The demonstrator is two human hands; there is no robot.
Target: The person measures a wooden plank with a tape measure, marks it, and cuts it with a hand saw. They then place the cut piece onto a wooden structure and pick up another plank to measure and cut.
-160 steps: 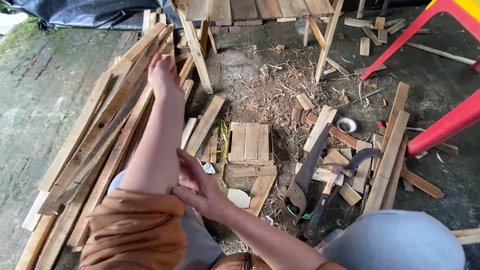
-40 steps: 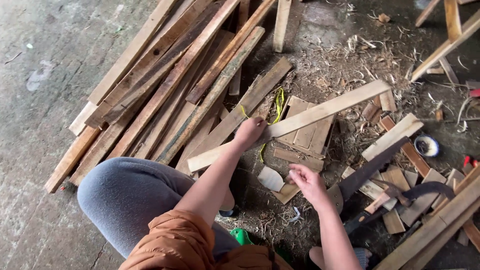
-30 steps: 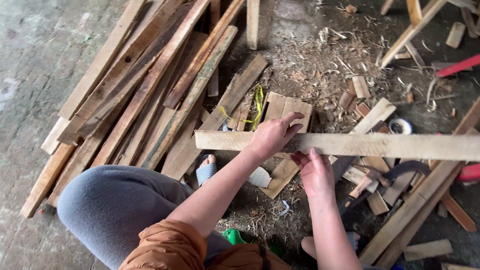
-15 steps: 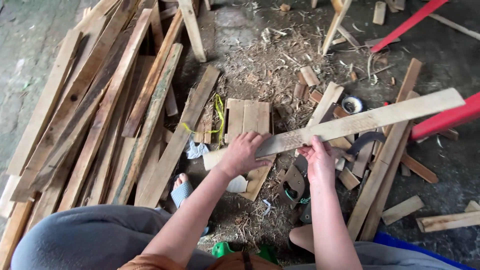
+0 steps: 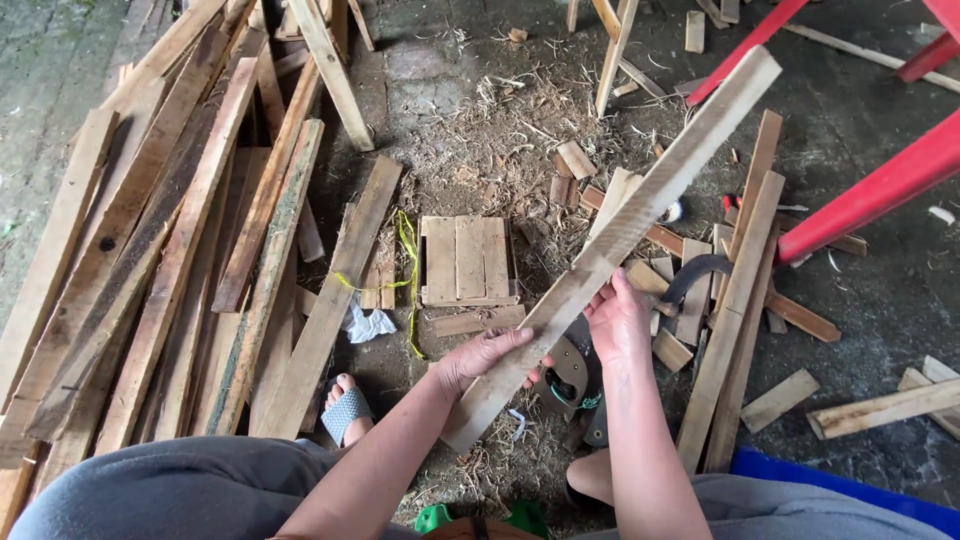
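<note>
1. Far left: pile of long planks [image 5: 170,250] lies on the concrete floor [image 5: 60,60], overlapping, running up and away from the person.
2. Left of centre: a foot in a grey sandal [image 5: 345,405] rests beside the pile; a yellow cord [image 5: 405,270] and a scrap of white cloth [image 5: 370,322] lie just above it.
3. Centre: small slatted panel [image 5: 465,258] flat on the floor amid shavings, untouched.
4. Left hand [image 5: 485,355] grips the lower end of a pale wooden slat [image 5: 620,225], fingers wrapped over its top face.
5. Right hand [image 5: 620,320] holds the same slat a little higher, fingers curled around its edge. The slat is off the floor, tilted up to the right.
6. Right: a hand saw with dark handle [image 5: 690,275] lies among short offcuts [image 5: 690,320]; red frame legs [image 5: 880,185] beyond.
7. Judgement: slat is being lifted and turned for inspection or positioning. The next move likely calls for a steady two-handed hold, clear of the saw.
</note>
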